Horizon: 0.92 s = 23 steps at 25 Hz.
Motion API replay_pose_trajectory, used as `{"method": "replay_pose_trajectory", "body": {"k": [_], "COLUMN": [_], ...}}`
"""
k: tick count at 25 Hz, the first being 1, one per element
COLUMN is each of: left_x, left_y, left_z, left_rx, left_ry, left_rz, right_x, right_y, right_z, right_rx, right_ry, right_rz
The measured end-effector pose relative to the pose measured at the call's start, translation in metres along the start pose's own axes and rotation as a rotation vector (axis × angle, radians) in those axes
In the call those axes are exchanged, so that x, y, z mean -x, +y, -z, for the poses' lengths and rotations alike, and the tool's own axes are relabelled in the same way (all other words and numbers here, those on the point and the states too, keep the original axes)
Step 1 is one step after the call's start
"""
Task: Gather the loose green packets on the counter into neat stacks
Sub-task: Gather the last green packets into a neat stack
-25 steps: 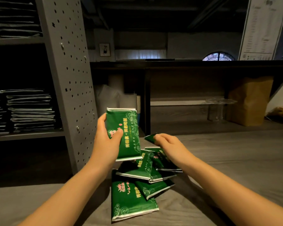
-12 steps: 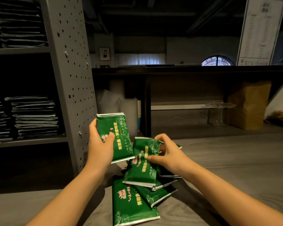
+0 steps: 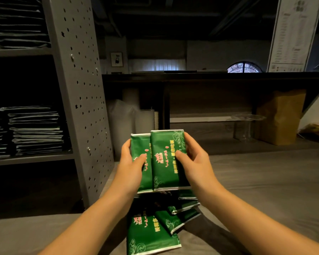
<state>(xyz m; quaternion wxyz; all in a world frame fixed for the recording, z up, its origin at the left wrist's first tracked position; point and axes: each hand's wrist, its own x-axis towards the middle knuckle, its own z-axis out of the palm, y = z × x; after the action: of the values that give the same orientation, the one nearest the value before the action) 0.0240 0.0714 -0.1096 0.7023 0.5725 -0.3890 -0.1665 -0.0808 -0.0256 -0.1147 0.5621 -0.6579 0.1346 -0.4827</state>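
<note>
The front packet overlapped the rear packet, both upright above the counter. The right hand gripped the front one with its thumb on the face. The left hand gripped the rear one. Loose packets lay heaped nearer, below them.
</note>
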Motion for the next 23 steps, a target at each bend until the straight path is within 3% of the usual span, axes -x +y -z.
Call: {"method": "replay_pose_trajectory", "body": {"k": [4,11,13,15,17,23], "left_x": [0.008,0.002,0.001,-0.001,-0.002,-0.006], "left_y": [-0.005,-0.011,-0.007,-0.005,-0.005,-0.007], "left_z": [-0.009,-0.004,-0.001,0.003,0.006,0.008], "left_rx": [0.013,-0.076,-0.061,-0.044,-0.042,-0.067], "left_ry": [-0.104,-0.047,-0.003,0.041,0.072,0.093], "left_rz": [-0.018,-0.134,-0.123,-0.115,-0.106,-0.084], "right_x": [0.016,-0.005,-0.018,-0.022,-0.021,-0.011], "right_y": [0.013,0.015,0.014,0.016,0.017,0.007], "right_z": [-0.017,-0.002,0.021,0.042,0.048,0.033], "right_rx": [0.207,0.237,0.643,1.148,1.345,1.104], "right_ry": [0.001,-0.150,-0.196,-0.359,-0.454,-0.672], "right_rz": [0.054,-0.024,-0.041,-0.160,-0.332,-0.343]}}
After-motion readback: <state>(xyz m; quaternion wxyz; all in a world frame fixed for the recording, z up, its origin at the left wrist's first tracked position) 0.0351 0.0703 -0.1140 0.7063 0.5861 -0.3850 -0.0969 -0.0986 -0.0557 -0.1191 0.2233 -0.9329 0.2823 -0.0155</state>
